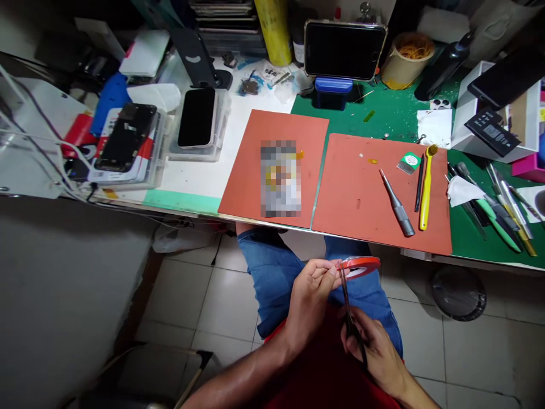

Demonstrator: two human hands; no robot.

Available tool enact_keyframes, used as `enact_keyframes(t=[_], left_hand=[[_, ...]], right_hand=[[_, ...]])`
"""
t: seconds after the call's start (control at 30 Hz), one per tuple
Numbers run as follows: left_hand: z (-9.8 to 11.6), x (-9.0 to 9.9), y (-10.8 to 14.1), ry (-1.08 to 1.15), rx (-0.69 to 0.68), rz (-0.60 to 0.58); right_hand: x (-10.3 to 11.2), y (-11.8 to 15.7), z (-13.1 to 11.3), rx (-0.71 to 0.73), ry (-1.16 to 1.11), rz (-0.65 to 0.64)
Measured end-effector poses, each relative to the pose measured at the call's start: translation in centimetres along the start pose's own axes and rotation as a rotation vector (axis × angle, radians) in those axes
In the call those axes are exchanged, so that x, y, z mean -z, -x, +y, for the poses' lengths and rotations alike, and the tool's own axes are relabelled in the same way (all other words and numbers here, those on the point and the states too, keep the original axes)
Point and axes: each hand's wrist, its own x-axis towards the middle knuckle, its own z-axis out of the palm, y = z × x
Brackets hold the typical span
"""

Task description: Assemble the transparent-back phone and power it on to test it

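Over my lap, my left hand pinches the end of a roll of red tape, and the ring hangs just to the right of its fingertips. My right hand grips a pair of scissors by the dark handles. Their blades point up and reach the tape beside my left fingertips; whether they are fully closed is hard to make out. Ahead on the bench, a blurred-out item lies on the left orange mat.
The right orange mat bears a grey screwdriver and a yellow brush. Phones rest on boxes at left. Another phone stands in a blue holder. Tools crowd the right side. A round dark bin is below.
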Motion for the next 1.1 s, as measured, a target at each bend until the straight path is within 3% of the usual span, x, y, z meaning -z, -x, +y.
enact_keyframes(t=[0.5,1.1], left_hand=[[0.0,0.5,-0.6,-0.074,0.005,-0.015],[0.3,0.6,0.0,-0.198,0.006,-0.029]], right_hand=[[0.4,-0.3,-0.1,-0.057,-0.024,-0.033],[-0.2,-1.8,-0.9,-0.025,-0.08,-0.029]])
